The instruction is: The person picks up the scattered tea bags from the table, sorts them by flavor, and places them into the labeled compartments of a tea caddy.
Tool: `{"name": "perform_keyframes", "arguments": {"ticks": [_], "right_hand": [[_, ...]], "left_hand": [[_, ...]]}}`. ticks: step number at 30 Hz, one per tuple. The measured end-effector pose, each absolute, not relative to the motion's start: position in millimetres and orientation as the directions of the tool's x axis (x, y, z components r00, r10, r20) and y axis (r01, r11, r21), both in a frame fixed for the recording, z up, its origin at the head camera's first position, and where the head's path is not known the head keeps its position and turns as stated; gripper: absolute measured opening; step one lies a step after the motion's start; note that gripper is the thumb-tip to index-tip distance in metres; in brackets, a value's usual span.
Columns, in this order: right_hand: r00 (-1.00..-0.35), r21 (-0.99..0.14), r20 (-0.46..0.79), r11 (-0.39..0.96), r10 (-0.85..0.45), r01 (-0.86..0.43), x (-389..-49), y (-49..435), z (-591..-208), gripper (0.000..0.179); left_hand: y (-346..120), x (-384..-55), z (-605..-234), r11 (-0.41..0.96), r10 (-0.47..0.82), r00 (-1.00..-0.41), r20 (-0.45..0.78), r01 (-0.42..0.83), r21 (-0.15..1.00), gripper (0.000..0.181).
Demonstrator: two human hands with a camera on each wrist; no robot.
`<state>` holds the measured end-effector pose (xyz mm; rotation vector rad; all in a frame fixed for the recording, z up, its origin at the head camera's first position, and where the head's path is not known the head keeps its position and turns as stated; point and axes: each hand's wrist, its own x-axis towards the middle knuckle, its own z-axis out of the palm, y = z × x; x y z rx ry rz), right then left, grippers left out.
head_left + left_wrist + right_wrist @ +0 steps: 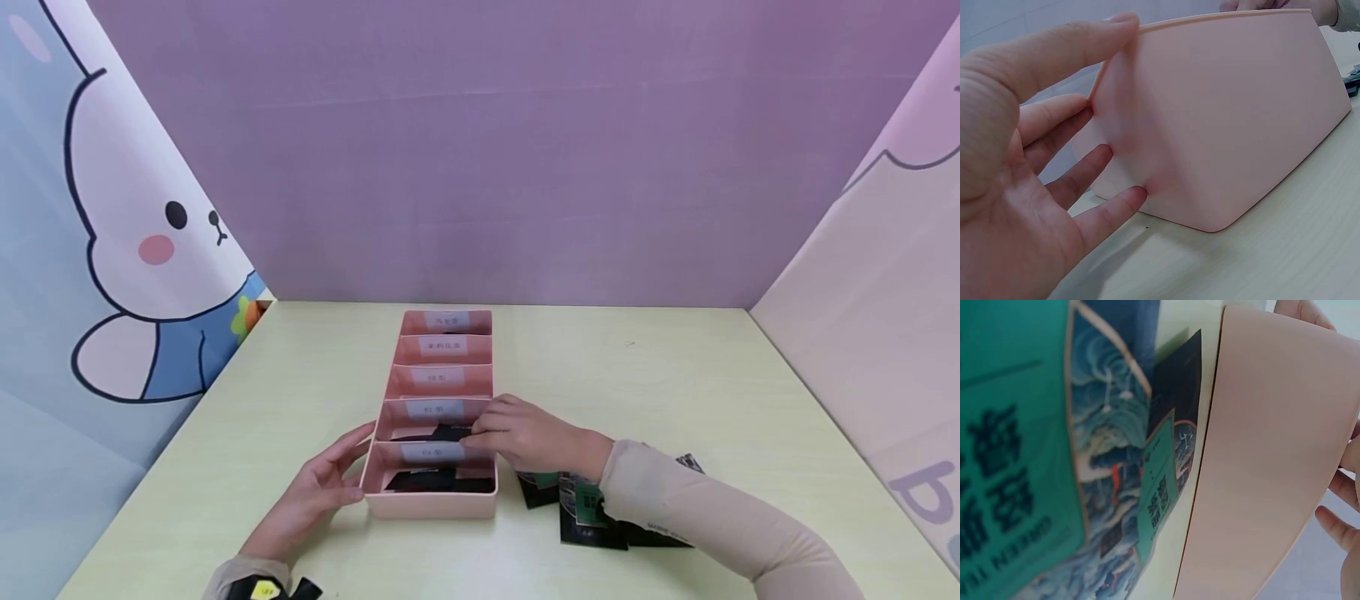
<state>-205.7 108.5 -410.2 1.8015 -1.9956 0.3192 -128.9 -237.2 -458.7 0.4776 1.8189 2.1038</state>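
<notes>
A long pink divided box point(431, 507) stands on the table, its compartments in a row with a pale label in each. My left hand point(322, 492) touches the near left corner with fingers extended; in the left wrist view the thumb point(1079, 50) lies along the rim. My right hand point(521, 433) reaches over the right wall into the second compartment from the front. Its fingertips pinch the edge of a black packet point(450, 432) there, partly hidden by the fingers. More black packets point(431, 481) lie in the front compartment.
Several dark packets with green labels point(588, 504) lie on the table right of the box, partly under my right sleeve point(675, 492). One green tea packet point(1016, 437) looms close in the right wrist view. A purple wall point(495, 167) stands behind the table.
</notes>
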Motion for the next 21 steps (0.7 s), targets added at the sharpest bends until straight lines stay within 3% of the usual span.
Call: {"name": "perform_keyframes", "arguments": {"ticks": [6,21], "right_hand": [[-0.116,0.096,0.418,0.171,-0.901,-0.981,-205.0,107.9,-407.5,0.031],[-0.132,0.071,0.404,0.175,-0.905,-0.982,-205.7,111.5,-404.6,0.033]], "left_hand": [[-238.0,-129.0,-458.3,-0.152,0.457,-0.887,0.065,-0.006,0.988,0.071],[-237.8,-129.1,-459.3,-0.135,0.447,-0.893,0.04,-0.023,0.991,0.072]]}}
